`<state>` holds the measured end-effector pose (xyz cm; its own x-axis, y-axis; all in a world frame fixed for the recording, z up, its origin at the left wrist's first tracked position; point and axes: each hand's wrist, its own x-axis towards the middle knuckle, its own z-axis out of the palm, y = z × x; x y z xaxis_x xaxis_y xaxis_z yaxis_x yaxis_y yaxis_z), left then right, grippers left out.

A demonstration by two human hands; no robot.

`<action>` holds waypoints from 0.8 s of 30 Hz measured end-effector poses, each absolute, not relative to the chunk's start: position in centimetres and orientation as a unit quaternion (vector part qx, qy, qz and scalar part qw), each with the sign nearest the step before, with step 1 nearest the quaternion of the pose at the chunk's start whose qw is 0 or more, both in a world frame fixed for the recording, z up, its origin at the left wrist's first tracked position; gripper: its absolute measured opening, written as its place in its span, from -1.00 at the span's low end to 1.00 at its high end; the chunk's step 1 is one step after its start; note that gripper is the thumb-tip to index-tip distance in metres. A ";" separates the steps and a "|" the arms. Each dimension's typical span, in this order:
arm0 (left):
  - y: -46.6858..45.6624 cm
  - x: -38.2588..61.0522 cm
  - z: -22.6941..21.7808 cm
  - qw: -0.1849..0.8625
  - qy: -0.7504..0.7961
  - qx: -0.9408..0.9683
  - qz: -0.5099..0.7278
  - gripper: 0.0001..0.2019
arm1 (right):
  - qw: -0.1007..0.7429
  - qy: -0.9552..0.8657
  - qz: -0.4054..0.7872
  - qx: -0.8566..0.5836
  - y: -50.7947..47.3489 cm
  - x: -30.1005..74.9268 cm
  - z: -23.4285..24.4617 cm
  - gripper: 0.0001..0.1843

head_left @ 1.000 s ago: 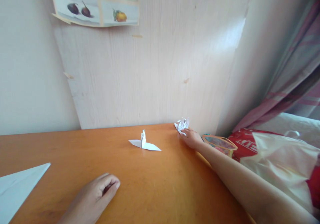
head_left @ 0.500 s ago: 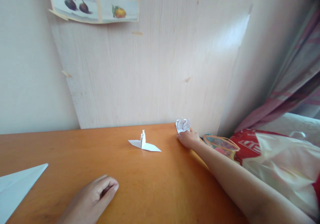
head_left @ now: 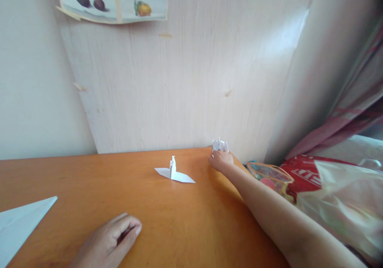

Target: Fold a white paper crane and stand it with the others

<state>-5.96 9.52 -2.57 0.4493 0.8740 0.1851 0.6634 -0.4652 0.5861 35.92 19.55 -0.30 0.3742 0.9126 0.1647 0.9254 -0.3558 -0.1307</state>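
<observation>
At the far right corner of the table, my right hand (head_left: 220, 161) is closed on a crumpled white paper (head_left: 220, 145) with pointed folds standing up. The fingertips are partly hidden by the back of the hand. To its left stands a white origami crane (head_left: 172, 170), upright with its two wings spread flat, touched by neither hand. My left hand (head_left: 115, 236) rests on the near part of the table, curled into a loose fist with nothing visible in it. A white folded sheet of paper (head_left: 26, 224) lies at the left edge of view.
The orange-brown wooden table (head_left: 185, 228) meets a pale board wall (head_left: 167, 100) at the back. Beyond its right edge are an orange-trimmed clear pouch (head_left: 271, 176), a red bag (head_left: 311, 172) and a translucent plastic bag (head_left: 338, 204). A pinkish curtain (head_left: 344, 116) hangs at right.
My right hand has shifted slightly left and farther back, and the crumpled paper under it has turned a little. My left hand and the crane have stayed in place.
</observation>
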 end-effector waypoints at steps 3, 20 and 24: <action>9.7 -6.0 -2.9 0.214 0.469 0.824 0.236 -0.68 | 0.109 -0.544 -0.031 -0.831 18.4 38.0 -0.4 -0.53; 10.5 -6.7 -4.5 0.235 0.473 0.823 0.207 -0.63 | 0.118 -0.614 0.007 -0.780 19.5 45.7 -0.9 -0.56; 10.3 -6.6 -4.2 0.229 0.482 0.820 0.208 -0.62 | 0.122 -0.605 0.019 -0.787 18.7 45.2 -1.5 -0.65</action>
